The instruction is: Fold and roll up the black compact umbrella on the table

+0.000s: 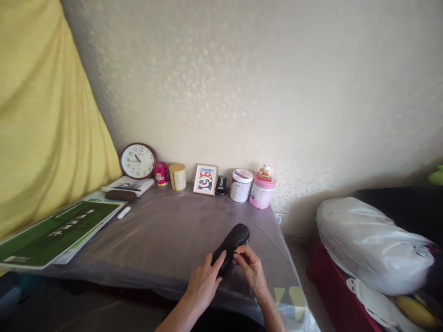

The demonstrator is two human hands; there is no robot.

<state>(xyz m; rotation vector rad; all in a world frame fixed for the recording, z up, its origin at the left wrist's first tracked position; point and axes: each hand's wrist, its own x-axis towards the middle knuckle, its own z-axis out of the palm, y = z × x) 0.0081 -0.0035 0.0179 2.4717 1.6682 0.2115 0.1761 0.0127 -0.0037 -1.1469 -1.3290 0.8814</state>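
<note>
A long black case (pixel 236 236) with a rounded far end lies slantwise on the table near its front edge. It looks soft and slightly creased. My left hand (pixel 205 279) grips the near part of it, with the fingers over the top and the thumb on the side. On the right side of the case, my right hand (pixel 251 267) is closed in a pinch against its edge. Whatever sits between those fingertips is too small to make out. The near end of the case is hidden by my left hand.
Along the wall stand a clock (pixel 139 161), a pink tin (pixel 160 174), a yellow canister (pixel 177 177), a framed panda picture (pixel 205 179) and two tubs (pixel 241 186). Green-covered sheets (pixel 62 233) and a brown case (pixel 120 196) lie left. A white bag (pixel 370 244) is beyond the table's right edge.
</note>
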